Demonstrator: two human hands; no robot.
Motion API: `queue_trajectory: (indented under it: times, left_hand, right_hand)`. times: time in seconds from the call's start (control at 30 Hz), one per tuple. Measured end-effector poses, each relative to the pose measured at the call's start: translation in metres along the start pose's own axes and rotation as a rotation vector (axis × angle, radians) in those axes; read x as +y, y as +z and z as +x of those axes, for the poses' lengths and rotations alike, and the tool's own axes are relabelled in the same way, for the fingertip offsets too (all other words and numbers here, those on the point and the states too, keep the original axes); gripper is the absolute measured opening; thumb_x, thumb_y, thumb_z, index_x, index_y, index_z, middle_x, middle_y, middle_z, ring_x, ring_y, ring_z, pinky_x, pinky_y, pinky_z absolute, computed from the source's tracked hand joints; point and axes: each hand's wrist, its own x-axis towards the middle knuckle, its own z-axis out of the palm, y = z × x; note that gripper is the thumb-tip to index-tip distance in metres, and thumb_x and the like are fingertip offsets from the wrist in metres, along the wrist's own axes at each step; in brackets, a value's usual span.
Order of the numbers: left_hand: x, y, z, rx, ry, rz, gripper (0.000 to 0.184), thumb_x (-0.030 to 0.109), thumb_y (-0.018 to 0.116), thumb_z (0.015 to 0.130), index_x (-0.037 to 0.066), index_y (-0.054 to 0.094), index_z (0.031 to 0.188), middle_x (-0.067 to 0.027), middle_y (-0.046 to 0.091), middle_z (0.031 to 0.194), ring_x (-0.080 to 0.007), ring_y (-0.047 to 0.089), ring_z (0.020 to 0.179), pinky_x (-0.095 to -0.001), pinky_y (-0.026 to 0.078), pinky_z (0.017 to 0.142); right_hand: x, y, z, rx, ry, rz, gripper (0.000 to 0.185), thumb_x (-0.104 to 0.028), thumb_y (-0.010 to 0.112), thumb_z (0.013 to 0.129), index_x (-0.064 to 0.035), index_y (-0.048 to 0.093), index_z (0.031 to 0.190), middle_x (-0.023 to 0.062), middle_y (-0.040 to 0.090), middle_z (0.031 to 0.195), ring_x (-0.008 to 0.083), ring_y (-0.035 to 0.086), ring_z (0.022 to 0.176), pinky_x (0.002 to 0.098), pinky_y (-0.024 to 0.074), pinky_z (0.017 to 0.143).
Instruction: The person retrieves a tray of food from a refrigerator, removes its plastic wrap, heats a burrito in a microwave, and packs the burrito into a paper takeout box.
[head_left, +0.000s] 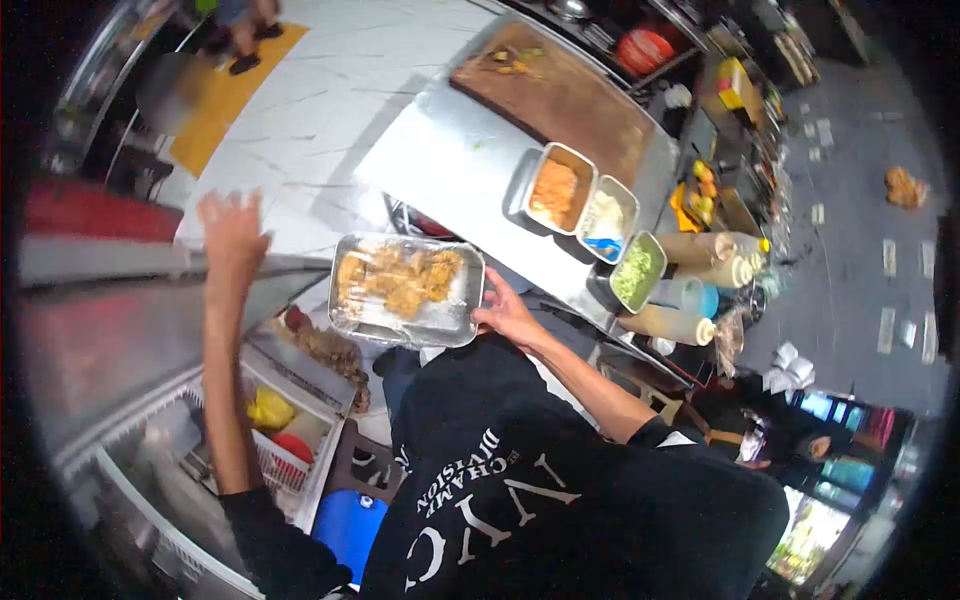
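My right hand [508, 314] grips the right edge of a metal tray [455, 325]. Clear film covers the tray, and golden-brown pieces of food [405, 280] lie inside it. To the left, my left hand [234, 232] is raised with its fingers apart and holds nothing; it is slightly blurred. It is apart from the tray, near the edge of an open chest [130, 425] with white baskets inside.
A steel table [420, 160] bears a brown cutting board [590, 110] and containers of orange [557, 192], white [606, 215] and green food [636, 272]. Squeeze bottles [670, 325] stand beside them. A blue container [345, 530] is below. A person's legs [243, 38] show at upper left.
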Motion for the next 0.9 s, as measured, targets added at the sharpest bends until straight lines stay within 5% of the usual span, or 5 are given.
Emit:
queue_trajectory:
  times: [0.07, 0.23, 0.5, 0.73, 0.9]
  left_hand:
    - [-0.032, 0.065, 0.001, -0.629, -0.226, -0.009, 0.043, 0.015, 0.064, 0.077, 0.006, 0.058, 0.119, -0.0167, 0.064, 0.097, -0.0337, 0.059, 0.098, -0.0452, 0.044, 0.084]
    - [-0.036, 0.118, -0.061, -0.023, 0.138, 0.242, 0.029, 0.015, 0.059, 0.084, 0.011, 0.059, 0.113, -0.0096, 0.066, 0.085, -0.0258, 0.064, 0.083, -0.0413, 0.046, 0.074]
    - [0.027, 0.078, -0.168, -0.718, 0.153, 0.378, 0.028, 0.022, 0.047, 0.093, 0.014, 0.056, 0.118, -0.0062, 0.063, 0.089, -0.0245, 0.06, 0.084, -0.047, 0.026, 0.108]
    - [0.107, -0.001, -0.246, -0.271, -1.527, -1.467, 0.058, 0.04, 0.042, 0.097, 0.017, 0.025, 0.147, -0.0161, 0.026, 0.149, -0.0275, 0.026, 0.138, -0.0592, 0.008, 0.112]
    - [0.094, 0.0, -0.372, -1.329, -0.166, 0.147, 0.05, 0.039, 0.048, 0.092, 0.019, 0.043, 0.137, -0.0186, 0.038, 0.143, -0.0423, 0.029, 0.135, -0.0642, 0.007, 0.111]
  right_hand:
    - [-0.013, -0.043, -0.002, 0.123, -0.004, -0.029, 0.093, -0.001, 0.062, 0.082, -0.011, 0.002, 0.151, 0.0166, 0.052, 0.125, 0.0171, 0.062, 0.09, 0.0292, 0.0549, 0.069]
    - [-0.071, -0.138, 0.0, 0.447, -0.285, 0.127, 0.081, -0.002, 0.062, 0.083, -0.0063, 0.013, 0.147, 0.0157, 0.057, 0.115, 0.0201, 0.063, 0.086, 0.0315, 0.0567, 0.066]
    - [-0.104, -0.304, 0.058, 0.77, -0.661, 0.552, 0.047, 0.0, 0.056, 0.082, -0.002, 0.036, 0.124, 0.0148, 0.055, 0.107, 0.0293, 0.062, 0.087, 0.0479, 0.0583, 0.076]
    - [-0.12, -0.388, 0.089, 0.824, -0.574, 0.6, 0.006, -0.001, 0.056, 0.084, -0.0021, 0.051, 0.08, 0.0019, 0.043, 0.062, 0.0164, 0.049, 0.055, 0.0533, 0.0569, 0.082]
    - [-0.12, -0.407, 0.129, 0.818, -0.478, 0.591, 0.003, -0.003, 0.057, 0.085, -0.0016, 0.054, 0.085, 0.0064, 0.054, 0.07, 0.0216, 0.057, 0.062, 0.0516, 0.0565, 0.083]
